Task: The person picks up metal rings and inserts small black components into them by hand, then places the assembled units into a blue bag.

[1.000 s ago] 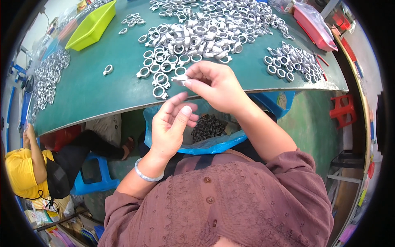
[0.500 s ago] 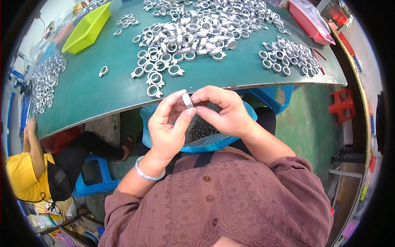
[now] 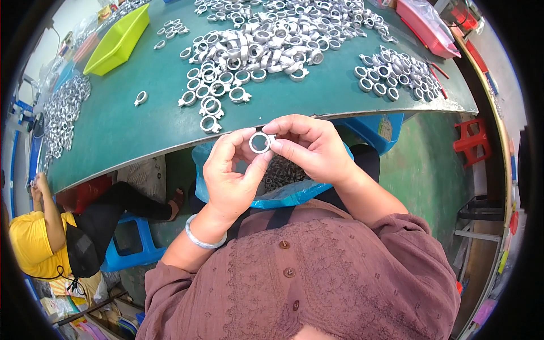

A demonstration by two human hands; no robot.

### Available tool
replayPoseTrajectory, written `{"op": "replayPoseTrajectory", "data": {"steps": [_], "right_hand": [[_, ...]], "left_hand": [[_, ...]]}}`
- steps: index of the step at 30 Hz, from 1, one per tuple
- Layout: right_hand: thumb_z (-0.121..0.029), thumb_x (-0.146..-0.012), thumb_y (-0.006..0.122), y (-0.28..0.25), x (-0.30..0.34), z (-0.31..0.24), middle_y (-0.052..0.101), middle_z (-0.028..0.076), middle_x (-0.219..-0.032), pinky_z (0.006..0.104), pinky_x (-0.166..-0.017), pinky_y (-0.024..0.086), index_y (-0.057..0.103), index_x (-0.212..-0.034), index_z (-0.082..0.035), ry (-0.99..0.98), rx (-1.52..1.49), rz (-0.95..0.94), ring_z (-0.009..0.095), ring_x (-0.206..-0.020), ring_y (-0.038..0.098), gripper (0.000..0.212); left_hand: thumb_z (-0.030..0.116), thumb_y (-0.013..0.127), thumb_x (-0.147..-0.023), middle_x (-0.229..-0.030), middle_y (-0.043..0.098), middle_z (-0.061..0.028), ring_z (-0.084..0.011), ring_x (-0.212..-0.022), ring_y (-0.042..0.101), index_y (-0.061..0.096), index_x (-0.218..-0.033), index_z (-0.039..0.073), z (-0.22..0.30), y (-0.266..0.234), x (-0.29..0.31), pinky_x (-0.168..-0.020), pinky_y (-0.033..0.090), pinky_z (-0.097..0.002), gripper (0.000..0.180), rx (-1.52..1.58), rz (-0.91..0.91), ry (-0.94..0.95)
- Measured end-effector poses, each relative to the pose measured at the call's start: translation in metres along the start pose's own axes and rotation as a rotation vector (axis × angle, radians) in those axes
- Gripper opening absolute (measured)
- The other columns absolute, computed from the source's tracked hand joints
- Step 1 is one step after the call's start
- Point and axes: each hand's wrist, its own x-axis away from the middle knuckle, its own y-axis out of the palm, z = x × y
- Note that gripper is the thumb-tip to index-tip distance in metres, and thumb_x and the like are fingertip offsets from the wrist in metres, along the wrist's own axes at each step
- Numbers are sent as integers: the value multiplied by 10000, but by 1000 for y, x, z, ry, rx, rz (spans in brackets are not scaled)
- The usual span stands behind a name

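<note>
Between my two hands is a silver-grey metal ring (image 3: pixel 251 144) with a small lug on its right side, its round opening facing me. My left hand (image 3: pixel 232 170) grips the ring's left rim with thumb and fingers. My right hand (image 3: pixel 317 148) pinches the lug side between thumb and forefinger. Below them, a blue bag-lined container (image 3: pixel 294 198) holds many small rings. Beyond my hands, a large heap of similar metal rings (image 3: pixel 266 48) lies on the green table (image 3: pixel 153 124), with a smaller pile of rings (image 3: pixel 396 73) to its right.
One lone ring (image 3: pixel 141 98) lies left of the heap. A yellow-green tray (image 3: pixel 119 42) and a pink tray (image 3: pixel 425 28) stand farther back. At left, a person in a yellow top (image 3: pixel 39 243) sits by another ring pile (image 3: pixel 63 116). Blue stools are under and beside the table.
The ring has turned in my fingers from edge-on to face-on, so its opening now shows. The seated person's hands have risen slightly.
</note>
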Motion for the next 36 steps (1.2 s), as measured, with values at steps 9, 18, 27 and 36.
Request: {"op": "replayPoseTrajectory", "data": {"steps": [9, 18, 27, 36], "right_hand": [[16, -813, 568, -1, 2, 1, 613, 39, -900, 209, -732, 466, 579, -968, 20, 24, -97, -7, 73, -825, 563, 155], [80, -736, 594, -4, 1, 6, 603, 53, -855, 238, -714, 476, 575, -969, -4, -321, 291, -21, 121, -785, 588, 249], [104, -720, 568, -5, -10, 2, 603, 86, -872, 266, -692, 485, 578, -941, -8, -342, 344, 50, 173, -793, 606, 248], [-174, -708, 655, -5, -72, 14, 542, 99, -793, 384, -707, 416, 611, -833, -50, -503, 1150, 104, 280, -794, 532, 181]], "left_hand": [[-46, 645, -746, -929, 557, -47, -87, -797, 538, 492, -1092, -18, 4, 1, 2, -716, 460, -208, 380, 131, -35, -100], [-55, 606, -774, -980, 549, -75, -131, -904, 552, 438, -1157, -16, 6, -1, 1, -809, 463, -261, 421, 348, -57, -166], [-103, 609, -730, -987, 525, -80, -142, -910, 545, 408, -1201, -4, 6, -1, 2, -844, 449, -280, 522, 237, -44, -17], [52, 508, -830, -941, 577, -93, -165, -862, 580, 510, -1085, -21, 6, -9, 5, -731, 496, -290, 265, 726, -77, -552]]}}
